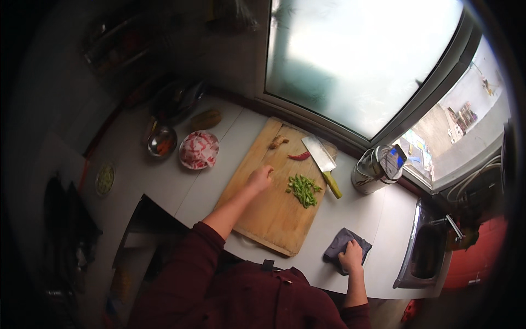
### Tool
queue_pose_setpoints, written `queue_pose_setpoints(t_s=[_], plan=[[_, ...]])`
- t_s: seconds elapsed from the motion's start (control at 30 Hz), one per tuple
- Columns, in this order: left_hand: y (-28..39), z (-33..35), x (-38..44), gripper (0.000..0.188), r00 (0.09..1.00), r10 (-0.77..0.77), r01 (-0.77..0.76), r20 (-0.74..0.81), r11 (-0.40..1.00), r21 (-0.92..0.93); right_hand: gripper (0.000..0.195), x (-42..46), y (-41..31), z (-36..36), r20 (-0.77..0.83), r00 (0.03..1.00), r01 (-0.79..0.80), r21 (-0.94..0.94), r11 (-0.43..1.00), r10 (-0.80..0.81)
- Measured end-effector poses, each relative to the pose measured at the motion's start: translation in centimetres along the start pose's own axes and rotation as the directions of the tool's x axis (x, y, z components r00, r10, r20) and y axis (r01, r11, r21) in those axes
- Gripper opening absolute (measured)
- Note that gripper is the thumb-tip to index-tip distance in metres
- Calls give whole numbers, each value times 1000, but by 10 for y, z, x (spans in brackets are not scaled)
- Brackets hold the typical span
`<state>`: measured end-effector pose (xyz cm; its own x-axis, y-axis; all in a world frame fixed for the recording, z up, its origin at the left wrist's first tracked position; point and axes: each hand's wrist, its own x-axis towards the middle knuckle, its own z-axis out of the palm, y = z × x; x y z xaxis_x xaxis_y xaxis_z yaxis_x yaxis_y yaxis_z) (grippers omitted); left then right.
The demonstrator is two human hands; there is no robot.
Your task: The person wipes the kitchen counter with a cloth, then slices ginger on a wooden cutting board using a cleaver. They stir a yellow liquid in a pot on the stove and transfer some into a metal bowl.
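Note:
Over the left part of a wooden cutting board (267, 222) is my left hand (261, 179), its fingers curled; whether they pinch anything is too small to tell. My right hand (351, 256) grips a dark grey cloth (339, 242) lying on the white counter, right of the board. Chopped green peppers (304, 191) form a pile on the board's right half. Behind them lie a red chili pepper (299, 156) and a piece of ginger root (278, 142). A cleaver (319, 154) with a green handle rests along the board's right edge, its handle reaching past it.
A bowl of sliced raw meat (199, 150), a metal bowl with orange pieces (162, 142) and a dish of pale green pieces (105, 179) stand left. A phone (393, 160) rests on a metal container (370, 172) by the window. The sink (425, 251) is right.

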<state>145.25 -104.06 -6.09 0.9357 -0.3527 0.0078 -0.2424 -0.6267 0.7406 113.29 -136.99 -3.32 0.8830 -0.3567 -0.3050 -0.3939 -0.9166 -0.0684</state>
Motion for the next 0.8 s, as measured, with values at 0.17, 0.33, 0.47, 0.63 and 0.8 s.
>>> queue_pose_setpoints(t_s=[0.17,0.33,0.47,0.63,0.8], plan=[[11,-3,56,40,985,17,-2,-170,996,89,44,39,-43,-34,-206,973,-2,429,903,101],[15,2,93,47,954,85,-1,-287,960,279,46,120,-100,-52,-469,882,211,322,923,-38],[-1,7,111,42,948,160,-75,-276,953,294,50,173,-115,-48,-444,890,215,213,953,-102],[-11,-20,95,32,978,-163,73,-133,857,-510,52,199,-131,-47,-226,973,93,239,967,-38],[5,-66,31,29,982,-132,190,137,598,-779,53,211,-118,-60,-252,965,125,188,974,-75]])
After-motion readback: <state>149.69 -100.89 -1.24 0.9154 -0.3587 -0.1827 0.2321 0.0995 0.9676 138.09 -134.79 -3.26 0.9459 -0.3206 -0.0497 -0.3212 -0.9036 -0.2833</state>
